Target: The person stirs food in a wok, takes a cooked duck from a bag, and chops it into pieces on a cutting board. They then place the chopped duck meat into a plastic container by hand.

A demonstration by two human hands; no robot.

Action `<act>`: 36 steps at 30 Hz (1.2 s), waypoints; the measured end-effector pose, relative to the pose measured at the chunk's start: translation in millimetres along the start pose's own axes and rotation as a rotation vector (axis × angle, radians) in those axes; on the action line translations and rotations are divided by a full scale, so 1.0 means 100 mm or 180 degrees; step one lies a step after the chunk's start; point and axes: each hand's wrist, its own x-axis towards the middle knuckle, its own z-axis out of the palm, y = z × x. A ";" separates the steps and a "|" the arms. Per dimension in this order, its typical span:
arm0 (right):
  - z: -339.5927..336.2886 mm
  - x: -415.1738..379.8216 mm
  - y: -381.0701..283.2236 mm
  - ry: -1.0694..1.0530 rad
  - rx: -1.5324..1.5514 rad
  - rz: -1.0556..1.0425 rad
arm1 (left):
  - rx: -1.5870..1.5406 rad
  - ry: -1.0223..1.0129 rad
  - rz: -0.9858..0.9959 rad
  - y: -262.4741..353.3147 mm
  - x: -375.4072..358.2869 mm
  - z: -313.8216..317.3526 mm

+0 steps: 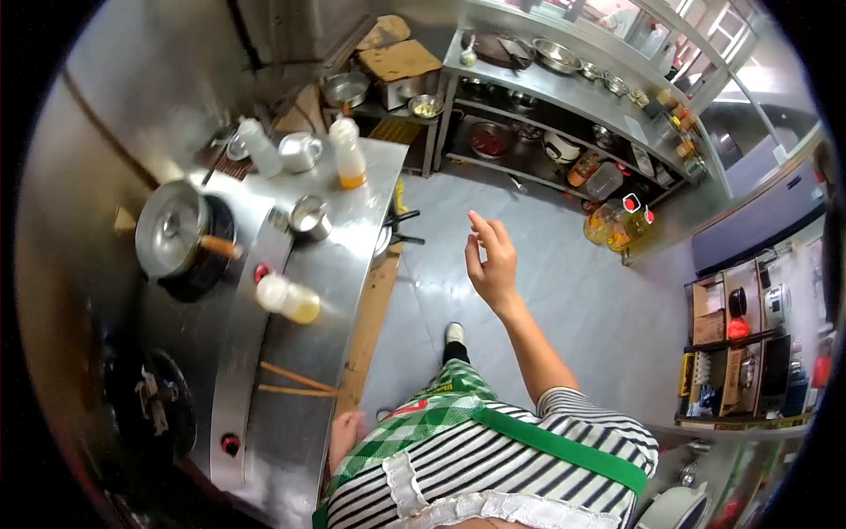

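Note:
My right hand (pixel 493 264) is raised over the grey floor, fingers loosely spread and nothing in it. Low beside the counter's front edge is my left hand (pixel 346 430); it is small and blurred, so its fingers do not show clearly. Closest to it, a pair of wooden chopsticks (pixel 298 380) lies on the steel counter (pixel 295 423), tips apart. Further along stand a squeeze bottle (pixel 288 298) of yellow liquid and a metal cup (pixel 310 216). A pot (pixel 167 231) with a wooden handle sits on the stove, and a dark wok (pixel 154 406) holds some food pieces.
Another squeeze bottle (pixel 349 154) and a metal mug (pixel 300 152) stand at the counter's far end. Black handles (pixel 407 227) jut out from its side. Steel shelving (pixel 564 97) lines the far wall, with oil jugs (pixel 626 227) on the floor. A loaded rack (pixel 749 339) is at right.

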 end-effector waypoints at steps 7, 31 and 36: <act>-0.97 0.47 1.59 -0.0071 -0.0482 0.0228 | -0.0347 -0.0180 0.1175 2.41 2.41 1.35; -0.41 2.76 5.09 -0.0647 -0.1337 0.1859 | 0.1587 0.1821 0.2202 8.42 8.92 3.49; -0.34 3.37 5.52 -0.0571 -0.0723 0.1849 | -0.0108 0.0960 0.2776 8.49 8.60 3.27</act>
